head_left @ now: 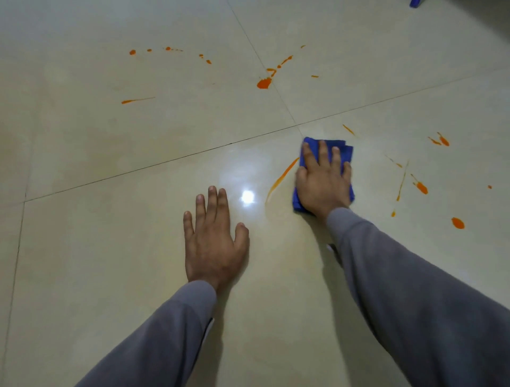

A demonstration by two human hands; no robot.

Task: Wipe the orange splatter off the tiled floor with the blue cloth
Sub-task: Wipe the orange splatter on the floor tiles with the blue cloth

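left hand (214, 243): flat on the tiled floor (110, 248), fingers straight and spread, holds nothing; looks like a brace
right hand (323, 179): palm down on the blue cloth (346, 150), fingers straight, pressing it to the floor, no curl round it
blue cloth: folded pad, mostly hidden under the hand, far edge and near-left corner showing; lies on the near right tile just short of the grout cross
nearest streak (281, 176): thin orange line touching the cloth's left edge, long axis running from far-right to near-left, fading to a faint smear at the near end; lies between the two hands, right hand nearer
right cluster (420, 187): drops and thin lines to the right of the cloth, apart from it; biggest drop (458, 223) nearest the camera
far blob (264, 83): largest spot, on the grout line beyond the cloth, with a trail of dashes going up-right
far-left dots (168, 49): arc of small spots plus one streak (136, 100), well apart from both hands
look: wet, bright orange, thin
judgement: early in the job, most splatter still there; likely next pass goes left along the nearest streak
blue object (414, 3): top edge, too cropped to tell
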